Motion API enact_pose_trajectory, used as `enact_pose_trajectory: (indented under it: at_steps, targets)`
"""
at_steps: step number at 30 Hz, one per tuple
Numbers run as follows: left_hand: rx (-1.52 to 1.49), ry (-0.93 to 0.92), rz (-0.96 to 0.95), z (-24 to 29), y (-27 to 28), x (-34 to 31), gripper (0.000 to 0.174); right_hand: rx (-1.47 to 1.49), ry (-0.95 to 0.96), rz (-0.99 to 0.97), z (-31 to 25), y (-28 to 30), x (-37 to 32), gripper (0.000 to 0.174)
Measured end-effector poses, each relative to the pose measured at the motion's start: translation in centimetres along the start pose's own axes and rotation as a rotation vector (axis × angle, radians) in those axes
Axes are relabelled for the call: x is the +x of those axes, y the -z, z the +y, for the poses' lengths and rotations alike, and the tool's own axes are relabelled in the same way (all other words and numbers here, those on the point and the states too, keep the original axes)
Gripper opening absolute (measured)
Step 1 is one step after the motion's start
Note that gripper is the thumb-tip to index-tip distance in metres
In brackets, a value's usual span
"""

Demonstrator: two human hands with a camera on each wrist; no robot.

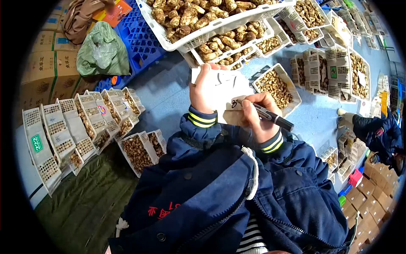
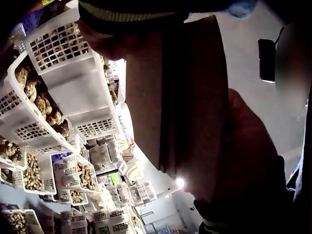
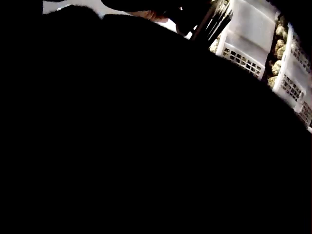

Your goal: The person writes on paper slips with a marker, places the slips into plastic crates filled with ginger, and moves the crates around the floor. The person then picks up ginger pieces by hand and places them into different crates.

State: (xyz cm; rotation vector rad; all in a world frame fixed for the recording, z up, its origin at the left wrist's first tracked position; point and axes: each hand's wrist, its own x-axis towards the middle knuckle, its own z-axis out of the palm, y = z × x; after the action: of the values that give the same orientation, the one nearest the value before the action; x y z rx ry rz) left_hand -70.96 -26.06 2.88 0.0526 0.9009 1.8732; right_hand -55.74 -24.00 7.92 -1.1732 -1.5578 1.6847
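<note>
In the head view my left hand (image 1: 200,94) holds a bright white card (image 1: 228,82) in front of the chest, fingers along its far edge. Black marks are written on the card. A black marker pen (image 1: 275,118) is gripped by my right hand (image 1: 259,120), its tip end down at the card's lower right beside the writing. The left wrist view catches the shaded brown underside of the card (image 2: 146,107) with a dark band across it. Most of the right wrist view is black, with a bit of fingers (image 3: 151,15) at the top.
White crates of mushrooms (image 1: 198,21) stand beyond the hands, with a smaller crate (image 1: 277,89) just right. More crates (image 1: 63,131) line the left, near a green bag (image 1: 103,51), cardboard boxes (image 1: 46,67) and a blue pallet (image 1: 139,38). Another person (image 1: 380,131) is at right.
</note>
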Motion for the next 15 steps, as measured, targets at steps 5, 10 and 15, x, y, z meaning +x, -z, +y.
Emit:
enact_pose_trajectory:
  at_steps: [5, 10, 15]
  targets:
    - [0.012, -0.003, 0.014, -0.1, 0.3, 0.0, 0.028, 0.072, -0.003, 0.028, 0.7, -0.4, 0.4, 0.019]
    - [0.061, -0.006, -0.066, -0.2, 0.9, 0.1, 0.025, -0.081, 0.113, -0.102, -0.7, -0.8, 0.0, 0.017]
    - [0.098, -0.032, -0.077, 0.0, 0.8, -0.1, 0.025, 0.023, 0.023, -0.033, -0.4, -1.4, 0.7, 0.017]
